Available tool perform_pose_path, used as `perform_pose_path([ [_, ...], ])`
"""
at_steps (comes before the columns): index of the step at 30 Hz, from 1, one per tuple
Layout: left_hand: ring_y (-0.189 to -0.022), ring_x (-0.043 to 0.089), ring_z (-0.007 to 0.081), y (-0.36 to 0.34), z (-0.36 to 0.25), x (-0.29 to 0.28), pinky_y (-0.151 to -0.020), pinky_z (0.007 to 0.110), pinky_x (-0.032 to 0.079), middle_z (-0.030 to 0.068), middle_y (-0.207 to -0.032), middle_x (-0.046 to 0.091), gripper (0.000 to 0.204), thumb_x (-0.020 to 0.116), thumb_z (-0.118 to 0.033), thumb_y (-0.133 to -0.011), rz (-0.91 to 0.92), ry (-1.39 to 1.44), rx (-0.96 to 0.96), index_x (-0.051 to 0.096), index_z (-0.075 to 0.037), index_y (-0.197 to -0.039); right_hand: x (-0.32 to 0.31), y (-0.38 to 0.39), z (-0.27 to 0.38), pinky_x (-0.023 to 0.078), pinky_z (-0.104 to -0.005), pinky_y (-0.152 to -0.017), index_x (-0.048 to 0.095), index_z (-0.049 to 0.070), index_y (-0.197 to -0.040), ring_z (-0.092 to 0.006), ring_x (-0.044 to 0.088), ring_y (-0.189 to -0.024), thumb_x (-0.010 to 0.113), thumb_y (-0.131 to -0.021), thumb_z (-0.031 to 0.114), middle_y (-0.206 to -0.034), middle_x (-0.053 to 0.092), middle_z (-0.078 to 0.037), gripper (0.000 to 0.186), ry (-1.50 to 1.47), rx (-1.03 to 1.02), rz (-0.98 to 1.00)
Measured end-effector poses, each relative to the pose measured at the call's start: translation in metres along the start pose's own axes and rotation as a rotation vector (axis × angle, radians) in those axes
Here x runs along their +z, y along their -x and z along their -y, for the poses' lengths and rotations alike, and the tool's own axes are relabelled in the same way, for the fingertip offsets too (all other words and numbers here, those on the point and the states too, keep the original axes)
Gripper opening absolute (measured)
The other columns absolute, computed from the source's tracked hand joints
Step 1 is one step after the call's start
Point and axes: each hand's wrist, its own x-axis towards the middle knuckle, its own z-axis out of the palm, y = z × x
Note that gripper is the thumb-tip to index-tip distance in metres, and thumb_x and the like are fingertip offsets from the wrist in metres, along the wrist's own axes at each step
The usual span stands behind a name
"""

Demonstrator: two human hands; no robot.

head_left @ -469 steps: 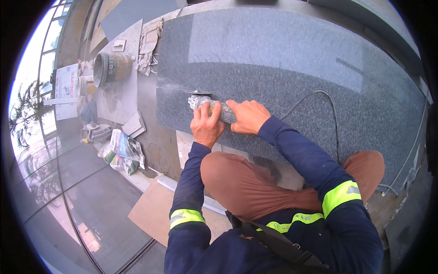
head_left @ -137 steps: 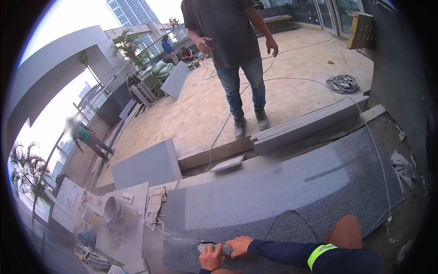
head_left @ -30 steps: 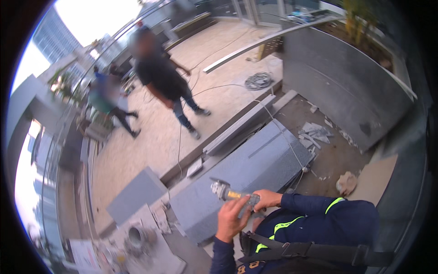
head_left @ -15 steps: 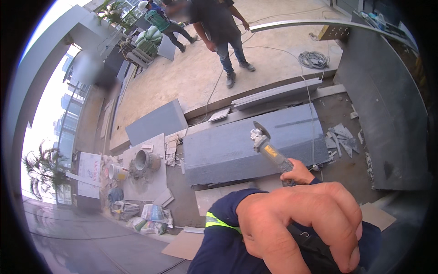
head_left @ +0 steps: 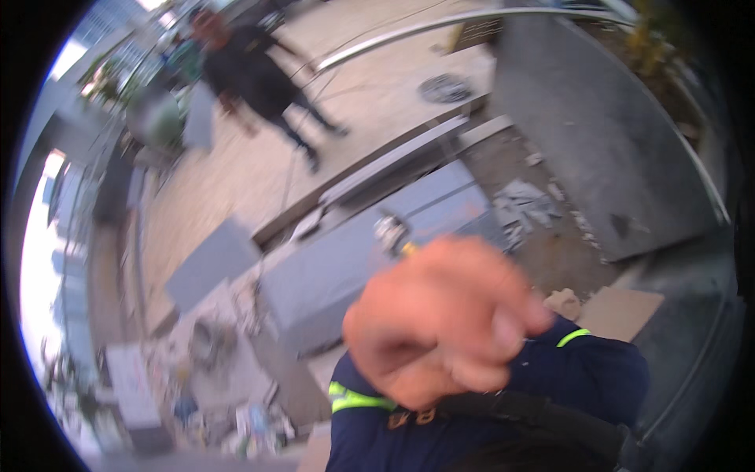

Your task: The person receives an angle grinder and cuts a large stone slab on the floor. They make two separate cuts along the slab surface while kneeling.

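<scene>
Large and blurred, my left hand [head_left: 440, 315] is close in front of me, its fingers curled in toward the palm. I see nothing held in it. Just beyond it shows the metal head of an angle grinder [head_left: 392, 232] with a disc, above the grey stone block [head_left: 338, 275]. The grinder's body and my right hand on it are hidden behind my left hand. A dark blue sleeve with a bright yellow band [head_left: 572, 337] shows at the right.
Broken stone pieces [head_left: 523, 206] lie right of the block. A large dark slab [head_left: 590, 134] leans at the right. A grey slab [head_left: 212, 263], a bucket [head_left: 211, 342] and bags [head_left: 255, 429] are at the left. Another person [head_left: 255, 71] stands beyond, near a coiled cable [head_left: 445, 88].
The view has swung, shifting the scene left and down. My left hand has moved up and left, its fingers curled tighter, and now covers the grinder's body and my right hand.
</scene>
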Motion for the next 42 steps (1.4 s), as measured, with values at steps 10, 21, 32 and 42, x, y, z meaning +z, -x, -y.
perform_pose_path([
  [10, -0.093, 0.078, 0.0285, 0.031, -0.01, -0.046, -0.087, 0.039, 0.06, 0.0195, -0.106, 0.079, 0.125, 0.094, -0.026, -0.086, 0.157, -0.715, -0.186, 0.006, -0.007, -0.175, 0.015, -0.002, 0.013, 0.055, -0.0328, -0.062, 0.067, 0.001, -0.127, -0.0133, 0.068, -0.072, 0.088, -0.076, 0.015, -0.094, 0.073, -0.007, 0.057, -0.039, 0.103, 0.049],
  [21, -0.08, 0.077, 0.0234, 0.015, -0.018, -0.048, -0.075, 0.034, 0.06, 0.0143, -0.101, 0.081, 0.094, 0.095, -0.033, -0.081, 0.146, -0.963, -0.126, 0.049, 0.003, -0.155, 0.027, -0.048, 0.013, 0.058, -0.0372, -0.087, 0.069, 0.0, -0.123, -0.0147, 0.07, -0.095, 0.093, -0.079, 0.024, -0.104, 0.077, -0.009, 0.056, 0.055, 0.011, 0.317],
  [32, -0.108, 0.068, 0.0283, -0.019, 0.027, -0.063, -0.093, 0.038, 0.059, 0.0213, -0.121, 0.076, 0.004, 0.083, -0.019, -0.098, 0.369, -0.409, 0.195, 0.084, -0.017, -0.102, -0.028, -0.07, 0.028, 0.055, -0.0351, -0.07, 0.068, 0.004, -0.123, -0.0143, 0.067, -0.08, 0.089, -0.072, 0.011, -0.094, 0.072, -0.005, 0.056, 0.084, 0.218, 0.451],
  [42, -0.07, 0.066, 0.0267, 0.001, 0.078, 0.009, -0.065, 0.041, 0.05, 0.0151, -0.1, 0.072, 0.023, 0.075, -0.011, -0.1, -0.58, -0.995, -0.321, 0.065, -0.01, -0.121, 0.008, -0.055, -0.045, 0.058, -0.0371, -0.074, 0.067, -0.005, -0.129, -0.0234, 0.071, -0.081, 0.086, -0.07, 0.024, -0.093, 0.074, -0.014, 0.068, 0.073, 0.056, 0.525],
])
